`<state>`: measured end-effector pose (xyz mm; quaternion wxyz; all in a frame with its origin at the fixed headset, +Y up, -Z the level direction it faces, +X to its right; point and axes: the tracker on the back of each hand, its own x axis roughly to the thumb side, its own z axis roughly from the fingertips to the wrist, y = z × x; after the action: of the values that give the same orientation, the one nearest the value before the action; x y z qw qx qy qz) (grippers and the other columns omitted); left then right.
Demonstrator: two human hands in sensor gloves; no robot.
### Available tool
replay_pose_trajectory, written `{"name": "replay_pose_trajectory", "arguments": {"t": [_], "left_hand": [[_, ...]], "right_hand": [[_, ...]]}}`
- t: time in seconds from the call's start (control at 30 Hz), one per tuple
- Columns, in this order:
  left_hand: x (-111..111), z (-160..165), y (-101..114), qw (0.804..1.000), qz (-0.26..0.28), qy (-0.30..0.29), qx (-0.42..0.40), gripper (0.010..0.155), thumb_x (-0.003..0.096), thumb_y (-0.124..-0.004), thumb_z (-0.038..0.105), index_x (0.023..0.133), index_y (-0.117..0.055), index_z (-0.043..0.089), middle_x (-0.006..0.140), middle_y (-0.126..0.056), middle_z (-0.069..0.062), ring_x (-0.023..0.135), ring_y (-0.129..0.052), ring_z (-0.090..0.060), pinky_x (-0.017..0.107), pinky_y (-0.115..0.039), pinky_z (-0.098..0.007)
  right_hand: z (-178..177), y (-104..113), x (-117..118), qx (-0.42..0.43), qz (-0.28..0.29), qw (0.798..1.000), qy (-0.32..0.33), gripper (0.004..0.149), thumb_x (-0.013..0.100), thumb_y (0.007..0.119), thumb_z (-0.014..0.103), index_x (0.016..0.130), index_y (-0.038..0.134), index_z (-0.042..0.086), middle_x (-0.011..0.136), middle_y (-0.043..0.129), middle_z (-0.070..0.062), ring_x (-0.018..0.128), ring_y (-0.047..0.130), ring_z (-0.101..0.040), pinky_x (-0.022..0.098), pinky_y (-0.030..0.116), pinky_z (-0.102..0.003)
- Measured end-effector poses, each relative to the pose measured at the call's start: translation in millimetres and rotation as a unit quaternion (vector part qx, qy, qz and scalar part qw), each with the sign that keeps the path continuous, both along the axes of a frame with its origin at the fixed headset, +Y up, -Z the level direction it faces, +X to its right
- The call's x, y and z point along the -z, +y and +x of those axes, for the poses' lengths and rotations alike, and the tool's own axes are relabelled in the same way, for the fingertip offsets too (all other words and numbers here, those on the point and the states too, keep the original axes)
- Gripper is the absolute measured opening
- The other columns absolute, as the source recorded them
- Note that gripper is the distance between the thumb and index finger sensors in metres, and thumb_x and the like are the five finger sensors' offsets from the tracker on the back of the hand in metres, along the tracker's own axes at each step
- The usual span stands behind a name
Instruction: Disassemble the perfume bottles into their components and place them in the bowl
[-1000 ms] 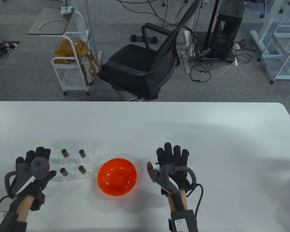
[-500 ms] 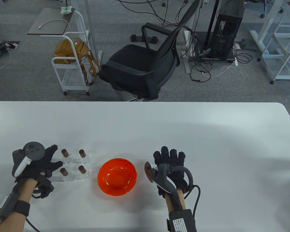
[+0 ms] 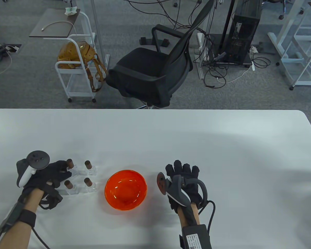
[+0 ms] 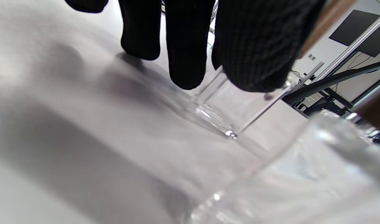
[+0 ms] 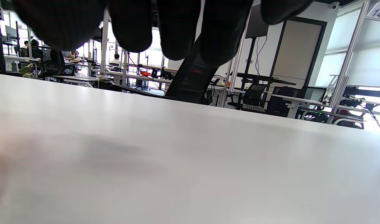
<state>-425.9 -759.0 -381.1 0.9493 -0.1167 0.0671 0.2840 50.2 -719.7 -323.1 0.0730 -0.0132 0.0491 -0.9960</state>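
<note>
Four clear glass perfume bottles with brown caps stand in a square left of the orange bowl (image 3: 125, 190). My left hand (image 3: 63, 171) reaches in from the left and grips the far-left bottle (image 3: 73, 170), fingers by its cap and thumb below its body. In the left wrist view the fingertips (image 4: 186, 46) touch that bottle's glass (image 4: 236, 109), and the near-left bottle (image 4: 302, 174) is a blur in front. The other bottles (image 3: 89, 168), (image 3: 70, 187), (image 3: 89, 183) stand untouched. My right hand (image 3: 182, 168) lies palm down, holding nothing, on the table right of the bowl.
The white table (image 3: 197, 145) stretches wide behind and to the right of the bowl. A black office chair (image 3: 150, 70) and a white cart (image 3: 77, 70) stand on the floor beyond the far edge. The right wrist view shows bare tabletop (image 5: 190, 155) under the fingers (image 5: 177, 28).
My left hand turned and moved right from the table's left side onto the far-left bottle. The right hand slid slightly toward me and stayed flat.
</note>
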Motion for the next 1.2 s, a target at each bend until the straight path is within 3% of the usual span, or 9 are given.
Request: {"name": "replay_pose_trajectory", "arguments": {"t": [0.1,0.23,0.43,0.6,0.7,0.83,1.0,1.07,1.2], "left_hand": [[-5.1,0.1,14.6,0.999,0.031,-0.002,-0.021,0.052,0.0402,-0.091,0.043,0.092,-0.086,0.036,0.097,-0.099,-0.002,0.098,-0.085,-0.038,0.076,-0.053,-0.065],[-17.1,10.5,56.3,0.995,0.087,-0.02,-0.034,0.052,0.0412,-0.09,0.044,0.093,-0.084,0.036,0.097,-0.099,-0.002,0.098,-0.085,-0.037,0.075,-0.054,-0.064],[-51.0,57.0,115.4,0.979,0.187,-0.081,-0.021,0.053,0.0422,-0.089,0.045,0.094,-0.083,0.034,0.095,-0.1,0.0,0.096,-0.088,-0.035,0.073,-0.058,-0.063],[-78.6,109.1,141.4,0.96,0.239,-0.143,-0.018,0.053,0.0424,-0.089,0.045,0.094,-0.083,0.033,0.093,-0.102,0.0,0.093,-0.091,-0.034,0.072,-0.061,-0.061],[-90.0,139.9,137.7,0.954,0.241,-0.177,-0.021,0.053,0.0424,-0.088,0.045,0.094,-0.083,0.033,0.093,-0.102,0.0,0.093,-0.092,-0.033,0.072,-0.062,-0.061],[-100.3,172.5,110.7,0.95,0.233,-0.207,-0.027,0.053,0.0423,-0.088,0.045,0.094,-0.083,0.033,0.092,-0.103,0.0,0.092,-0.093,-0.032,0.071,-0.063,-0.06],[-101.7,184.0,83.9,0.951,0.215,-0.222,-0.008,0.053,0.0424,-0.088,0.045,0.094,-0.083,0.033,0.092,-0.103,0.0,0.09,-0.094,-0.032,0.07,-0.064,-0.06],[-102.1,183.6,78.2,0.953,0.206,-0.22,-0.009,0.053,0.0425,-0.088,0.045,0.094,-0.083,0.032,0.092,-0.102,0.0,0.09,-0.095,-0.033,0.07,-0.065,-0.06],[-102.8,181.1,71.0,0.958,0.192,-0.215,0.005,0.053,0.0425,-0.088,0.045,0.094,-0.083,0.032,0.092,-0.103,0.0,0.089,-0.095,-0.032,0.07,-0.065,-0.059]], "right_hand": [[1.6,0.2,0.3,0.005,-0.003,1.0,-0.001,0.066,0.036,0.073,0.054,0.097,0.065,0.032,0.108,0.069,-0.002,0.098,0.079,-0.033,0.07,0.054,-0.067],[1.8,-1.2,0.9,0.012,-0.008,1.0,0.0,0.065,0.036,0.073,0.054,0.097,0.065,0.032,0.107,0.07,-0.003,0.097,0.08,-0.032,0.07,0.054,-0.067],[-4.2,-2.3,-1.8,0.009,-0.017,1.0,0.012,0.066,0.036,0.073,0.054,0.097,0.065,0.032,0.107,0.07,-0.003,0.097,0.081,-0.032,0.07,0.055,-0.067],[-8.2,1.2,-6.5,0.018,-0.017,1.0,0.018,0.065,0.036,0.073,0.054,0.097,0.066,0.032,0.107,0.071,-0.003,0.096,0.082,-0.032,0.07,0.055,-0.067],[-11.1,2.8,-8.2,0.021,-0.015,0.999,0.022,0.065,0.036,0.073,0.054,0.097,0.066,0.032,0.107,0.071,-0.003,0.096,0.082,-0.032,0.07,0.055,-0.067],[-18.1,2.1,-10.4,0.022,-0.017,0.999,0.032,0.065,0.036,0.073,0.055,0.097,0.066,0.032,0.106,0.072,-0.002,0.096,0.082,-0.031,0.07,0.055,-0.067],[-28.7,-0.5,-12.6,0.013,-0.021,0.999,0.047,0.065,0.036,0.073,0.055,0.096,0.067,0.032,0.106,0.072,-0.002,0.096,0.083,-0.03,0.07,0.056,-0.066],[-34.7,4.8,-16.0,0.022,-0.001,0.998,0.059,0.065,0.036,0.073,0.055,0.096,0.067,0.032,0.105,0.074,-0.001,0.095,0.085,-0.029,0.07,0.057,-0.065],[-54.7,35.0,-32.2,0.105,0.081,0.986,0.103,0.063,0.036,0.073,0.055,0.095,0.068,0.033,0.102,0.078,0.0,0.089,0.091,-0.024,0.07,0.063,-0.061]]}}
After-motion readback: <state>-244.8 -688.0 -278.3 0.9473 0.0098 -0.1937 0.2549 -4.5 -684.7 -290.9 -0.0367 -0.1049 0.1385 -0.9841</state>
